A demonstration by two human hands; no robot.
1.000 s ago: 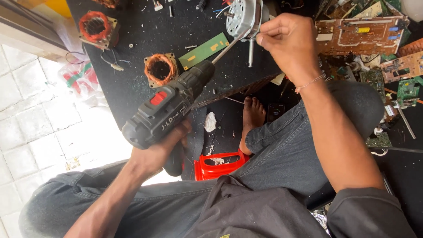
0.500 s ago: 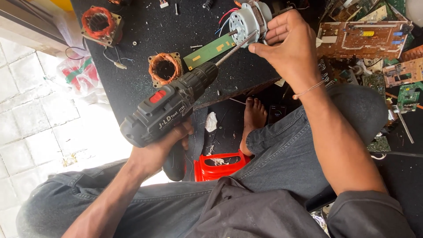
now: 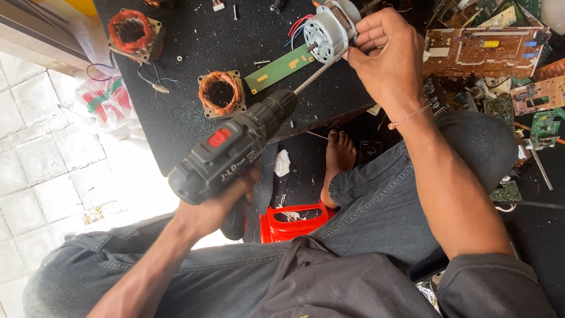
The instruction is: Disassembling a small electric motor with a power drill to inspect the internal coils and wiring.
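My left hand [image 3: 215,203] grips the handle of a black cordless drill [image 3: 235,147] with a red switch. Its long bit [image 3: 315,73] points up and right, with the tip at the edge of a small silver electric motor [image 3: 326,32]. My right hand [image 3: 388,56] holds that motor over the black work surface [image 3: 194,123], fingers wrapped round its far side. Red, blue and white wires trail from the motor's left.
Two copper-wound stators [image 3: 220,93] [image 3: 132,32] and a narrow green circuit strip [image 3: 279,68] lie on the black surface. Brown and green circuit boards [image 3: 482,50] pile up at right. A red plastic stool [image 3: 291,221] and my bare foot [image 3: 338,162] are below.
The view has shifted so motor, drill and stators sit lower in frame. My right hand has turned the motor, its round silver face now showing toward me with the bit at its edge.
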